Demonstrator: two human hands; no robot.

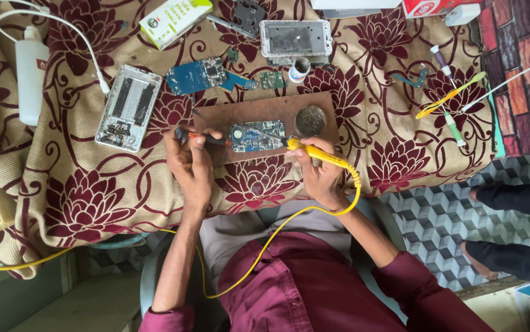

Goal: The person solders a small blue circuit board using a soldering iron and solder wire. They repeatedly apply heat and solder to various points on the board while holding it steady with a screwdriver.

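Patterned cloth, beige with maroon flowers, covers the surface (pixel 93 184) at which I sit; a brown work board (pixel 265 154) lies on it directly in front of me. At the centre of the board rests a blue circuit board (pixel 257 136), and just beside it, to its right, a small round tin (pixel 310 120). My left hand (pixel 190 165) is closed around a slim black-handled tool (pixel 206 138), whose tip points toward the left edge of the circuit board. My right hand (pixel 317 172) is closed in a pen grip on a yellow soldering iron (pixel 320 154); its tip reaches over the right end of the circuit board, though I cannot tell whether it touches. The iron's yellow cable (pixel 265 246) loops down across my lap. Beyond the board lie a second blue circuit board (pixel 196 75), an opened phone frame (pixel 128 107) to the left, another phone frame (pixel 296 38) farther back, and a white bottle (pixel 31 74) at the far left.
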